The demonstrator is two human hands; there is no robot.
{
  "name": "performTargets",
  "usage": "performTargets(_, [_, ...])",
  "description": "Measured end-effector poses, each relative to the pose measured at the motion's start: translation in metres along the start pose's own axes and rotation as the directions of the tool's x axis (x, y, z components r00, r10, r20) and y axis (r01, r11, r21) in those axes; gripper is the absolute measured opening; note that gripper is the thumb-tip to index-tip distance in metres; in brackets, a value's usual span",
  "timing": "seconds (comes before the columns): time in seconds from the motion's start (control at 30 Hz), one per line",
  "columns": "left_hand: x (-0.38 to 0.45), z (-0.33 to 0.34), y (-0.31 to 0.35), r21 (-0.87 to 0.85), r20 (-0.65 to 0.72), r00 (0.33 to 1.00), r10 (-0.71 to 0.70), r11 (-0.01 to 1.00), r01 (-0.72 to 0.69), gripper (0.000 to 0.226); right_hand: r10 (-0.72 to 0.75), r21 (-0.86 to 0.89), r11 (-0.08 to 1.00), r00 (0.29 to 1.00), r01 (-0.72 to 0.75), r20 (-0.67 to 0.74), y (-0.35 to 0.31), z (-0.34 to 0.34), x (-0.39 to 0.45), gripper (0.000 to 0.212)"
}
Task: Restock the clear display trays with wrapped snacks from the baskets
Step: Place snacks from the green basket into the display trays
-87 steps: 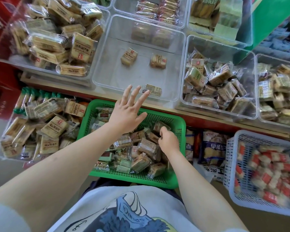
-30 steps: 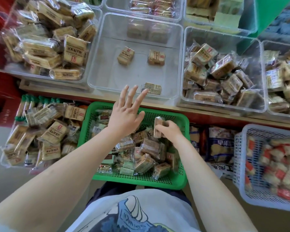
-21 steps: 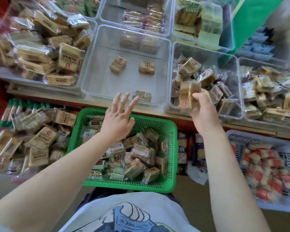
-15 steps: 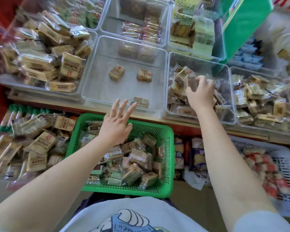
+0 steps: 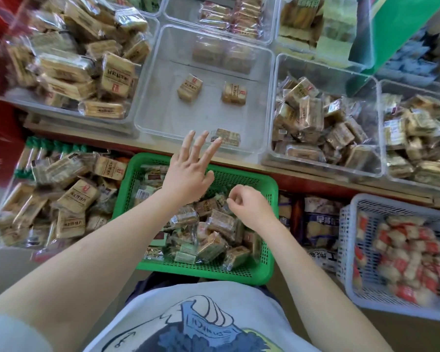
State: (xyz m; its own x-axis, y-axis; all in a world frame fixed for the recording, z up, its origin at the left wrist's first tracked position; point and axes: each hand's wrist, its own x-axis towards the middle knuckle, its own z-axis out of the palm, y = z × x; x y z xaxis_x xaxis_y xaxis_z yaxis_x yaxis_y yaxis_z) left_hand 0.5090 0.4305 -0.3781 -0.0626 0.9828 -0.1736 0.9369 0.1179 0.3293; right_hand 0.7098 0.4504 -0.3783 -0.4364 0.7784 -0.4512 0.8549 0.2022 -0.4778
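Over the green basket (image 5: 266,270), right hand (image 5: 249,207) curls above jumbled snacks (image 5: 214,232).

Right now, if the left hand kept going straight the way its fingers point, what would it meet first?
Probably the near wall of the clear tray, then the wrapped snack just behind it. The left hand may be above the rim; depth is unclear.

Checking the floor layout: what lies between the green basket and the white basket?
Head view: dark blue snack bags lie on the floor between the green basket and the white basket.
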Motion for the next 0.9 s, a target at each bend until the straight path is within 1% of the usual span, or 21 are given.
performTargets(0.07, [0.000,0.000,0.000,0.001,0.006,1.000,0.003,1.000,-0.003,0.076,0.100,-0.029,0.995,0.971,-0.096,0.217,0.013,0.038,0.001,0.037])
performTargets(0.13, [-0.001,0.000,0.001,0.000,0.011,1.000,0.003,1.000,-0.003,0.076,0.130,0.020,0.989,0.941,-0.144,0.314,0.022,0.063,0.000,0.057])
performTargets(0.2, [-0.001,-0.001,0.000,-0.001,0.010,1.000,0.001,1.000,-0.001,0.076,0.148,0.037,0.985,0.934,-0.170,0.326,0.030,0.080,0.001,0.068])
performTargets(0.27, [-0.001,-0.001,-0.001,-0.002,0.011,1.000,0.000,1.000,0.000,0.076,0.173,0.084,0.975,0.937,-0.207,0.304,0.032,0.083,0.005,0.068])
performTargets(0.33, [-0.001,0.000,-0.001,-0.004,0.015,1.000,0.002,1.000,-0.002,0.077,0.266,0.295,0.888,0.918,-0.352,0.294,0.028,0.072,0.008,0.057])
performTargets(0.37, [-0.001,0.000,-0.002,-0.004,0.016,1.000,0.004,1.000,-0.004,0.077,0.338,0.477,0.745,0.880,-0.466,0.334,0.023,0.061,0.008,0.049])
performTargets(0.4, [-0.001,0.000,-0.002,-0.003,0.016,1.000,0.005,1.000,-0.005,0.077,0.350,0.674,0.503,0.840,-0.541,0.414,0.017,0.049,0.007,0.043])
performTargets(0.43, [-0.001,0.000,-0.003,-0.003,0.015,1.000,0.006,1.000,-0.005,0.077,0.273,0.820,0.218,0.840,-0.528,0.468,0.013,0.036,0.004,0.042])
performTargets(0.47, [-0.002,0.001,-0.003,-0.001,0.014,1.000,0.005,1.000,-0.005,0.077,0.180,0.878,-0.029,0.861,-0.478,0.475,0.010,0.021,-0.001,0.044])
performTargets(0.5, [-0.002,0.001,-0.003,-0.001,0.015,1.000,0.005,1.000,-0.005,0.077,0.117,0.889,-0.162,0.886,-0.429,0.449,0.008,0.005,-0.006,0.046])
performTargets(0.53, [-0.003,0.001,-0.003,-0.002,0.014,1.000,0.004,1.000,-0.004,0.076,0.070,0.900,-0.205,0.911,-0.385,0.406,0.005,-0.013,-0.011,0.047])
performTargets(0.57, [-0.003,0.001,-0.003,-0.005,0.014,1.000,0.004,1.000,-0.003,0.076,0.048,0.928,-0.174,0.938,-0.330,0.343,0.002,-0.031,-0.016,0.046])
performTargets(0.63, [-0.004,0.000,-0.002,-0.006,0.018,1.000,0.005,1.000,-0.005,0.075,0.083,0.988,-0.026,0.984,-0.155,0.157,-0.006,-0.066,-0.018,0.040])
performTargets(0.67, [-0.003,0.000,-0.003,-0.003,0.022,1.000,0.005,1.000,-0.005,0.075,0.135,0.995,0.089,0.991,-0.039,0.027,-0.012,-0.083,-0.017,0.035])
performTargets(0.7, [-0.003,-0.001,-0.003,0.000,0.026,1.000,0.005,1.000,-0.005,0.075,0.223,0.968,0.245,0.968,0.062,-0.118,-0.014,-0.099,-0.012,0.030])
performTargets(0.73, [-0.002,-0.002,-0.003,-0.001,0.030,1.000,0.005,1.000,-0.005,0.075,0.319,0.899,0.420,0.906,0.127,-0.277,-0.014,-0.113,-0.006,0.026])
performTargets(0.77, [-0.002,-0.002,-0.003,-0.004,0.031,1.000,0.005,1.000,-0.005,0.075,0.383,0.785,0.601,0.809,0.148,-0.446,-0.012,-0.126,0.001,0.028])
performTargets(0.8, [-0.001,-0.003,-0.002,-0.008,0.031,0.999,0.006,1.000,-0.006,0.075,0.374,0.645,0.753,0.720,0.133,-0.584,-0.007,-0.136,0.010,0.033])
performTargets(0.83, [-0.001,-0.004,-0.002,-0.007,0.034,0.999,0.005,1.000,-0.005,0.075,0.317,0.491,0.867,0.673,0.078,-0.668,0.002,-0.142,0.020,0.036])
performTargets(0.87, [-0.001,-0.004,-0.002,-0.003,0.038,0.999,0.005,1.000,-0.005,0.075,0.263,0.336,0.942,0.669,-0.021,-0.695,0.012,-0.145,0.029,0.037])
performTargets(0.9, [-0.002,-0.005,-0.001,0.001,0.042,0.999,0.005,1.000,-0.005,0.075,0.237,0.198,0.971,0.694,-0.137,-0.680,0.023,-0.144,0.038,0.035])
